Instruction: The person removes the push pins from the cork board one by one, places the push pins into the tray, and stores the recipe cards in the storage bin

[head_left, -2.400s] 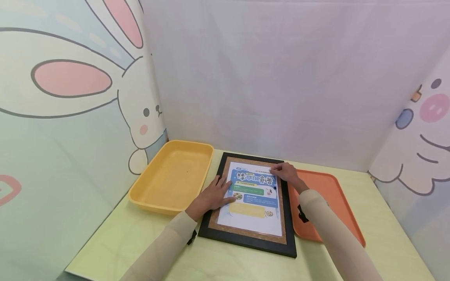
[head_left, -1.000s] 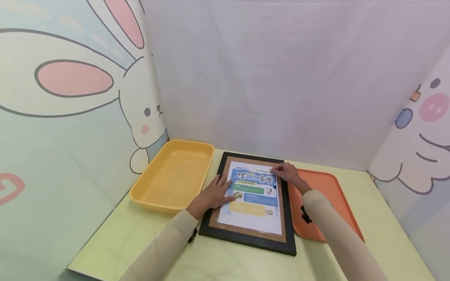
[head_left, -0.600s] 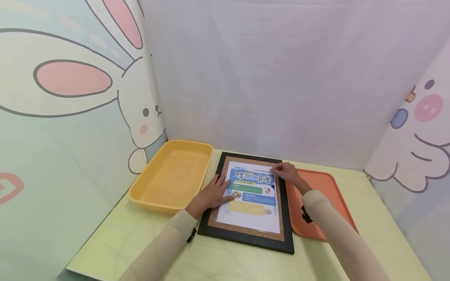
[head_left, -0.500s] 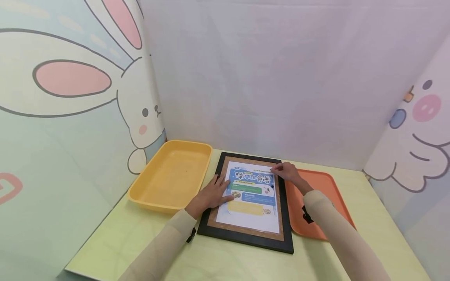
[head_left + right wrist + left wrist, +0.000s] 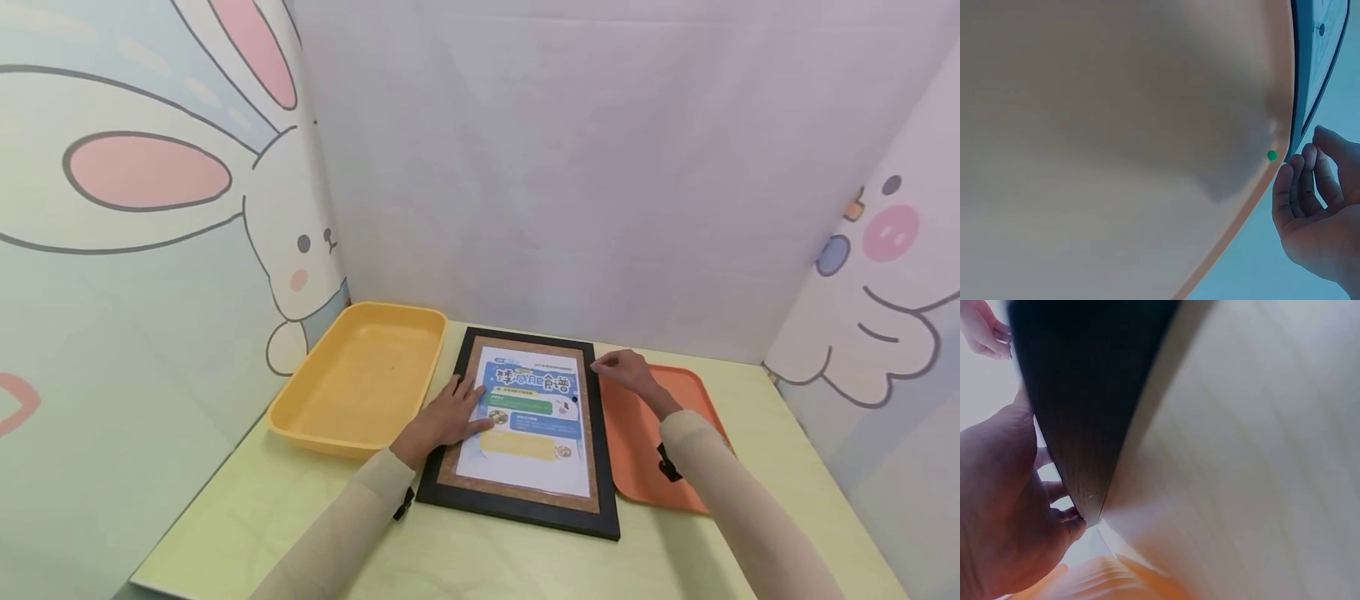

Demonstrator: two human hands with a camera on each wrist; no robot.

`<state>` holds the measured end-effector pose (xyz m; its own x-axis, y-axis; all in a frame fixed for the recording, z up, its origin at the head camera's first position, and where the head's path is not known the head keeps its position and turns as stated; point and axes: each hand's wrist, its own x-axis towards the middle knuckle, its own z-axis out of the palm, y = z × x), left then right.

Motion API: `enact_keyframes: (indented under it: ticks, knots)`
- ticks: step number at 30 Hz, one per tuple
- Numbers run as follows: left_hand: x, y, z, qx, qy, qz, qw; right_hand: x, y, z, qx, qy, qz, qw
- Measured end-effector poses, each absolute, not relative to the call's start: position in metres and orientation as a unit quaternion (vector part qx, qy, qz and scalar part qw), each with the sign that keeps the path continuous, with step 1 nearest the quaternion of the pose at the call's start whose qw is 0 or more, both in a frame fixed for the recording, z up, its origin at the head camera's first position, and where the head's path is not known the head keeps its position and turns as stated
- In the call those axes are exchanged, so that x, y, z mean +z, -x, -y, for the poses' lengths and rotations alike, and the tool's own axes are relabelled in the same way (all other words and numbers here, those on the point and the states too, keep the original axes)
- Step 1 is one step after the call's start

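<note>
A colourful printed poster [image 5: 525, 433] lies on a cork board with a black frame [image 5: 517, 508]. My left hand [image 5: 448, 417] rests on the left side of both, fingers spread over the sheet; the left wrist view shows this hand [image 5: 1010, 506] along the dark frame edge. At the frame's upper right my right hand [image 5: 628, 372] hovers by the orange tray [image 5: 645, 450]. Its fingers are curled and the thumb tip is close to the index finger; I cannot tell whether something small is between them. A dark pushpin [image 5: 1321, 29] stands in the poster's right side.
A yellow tray [image 5: 360, 375] sits left of the frame. In the right wrist view a small round green thing [image 5: 1272, 155] shows at the orange tray's corner. Light curtains with cartoon animals [image 5: 300, 242] stand round the pale table [image 5: 255, 517].
My right hand has left the poster's upper right corner and moved right, to the frame's edge beside the orange tray. The left hand has stayed on the poster.
</note>
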<state>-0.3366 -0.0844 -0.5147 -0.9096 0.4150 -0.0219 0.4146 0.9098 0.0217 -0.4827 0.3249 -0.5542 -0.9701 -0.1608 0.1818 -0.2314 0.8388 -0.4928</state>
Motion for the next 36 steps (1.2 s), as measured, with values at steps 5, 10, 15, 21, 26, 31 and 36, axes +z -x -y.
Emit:
enact_keyframes:
  ticks: [5, 10, 15, 21, 26, 31, 36]
  knots:
    - [-0.516, 0.335, 0.086, 0.004, -0.209, -0.978, 0.010, -0.523, 0.445, -0.319, 0.260, -0.093, 0.960, 0.052]
    - [-0.517, 0.335, 0.086, -0.003, -0.211, -0.977, 0.008, -0.505, 0.422, -0.313, 0.259, -0.080, 0.962, 0.038]
    - [-0.516, 0.335, 0.086, 0.003, -0.209, -0.978, 0.008, -0.510, 0.422, -0.316, 0.257, -0.060, 0.964, 0.023]
    - [-0.515, 0.335, 0.086, 0.002, -0.214, -0.977, 0.008, -0.513, 0.422, -0.315, 0.278, -0.055, 0.958, 0.028]
    - [-0.514, 0.335, 0.085, 0.008, -0.218, -0.976, 0.004, -0.513, 0.421, -0.313, 0.279, -0.066, 0.957, 0.033]
    - [-0.516, 0.337, 0.084, 0.013, -0.215, -0.976, 0.008, -0.512, 0.421, -0.313, 0.281, -0.070, 0.957, 0.033]
    - [-0.513, 0.338, 0.084, 0.018, -0.216, -0.976, 0.012, -0.510, 0.421, -0.313, 0.285, -0.073, 0.955, 0.031]
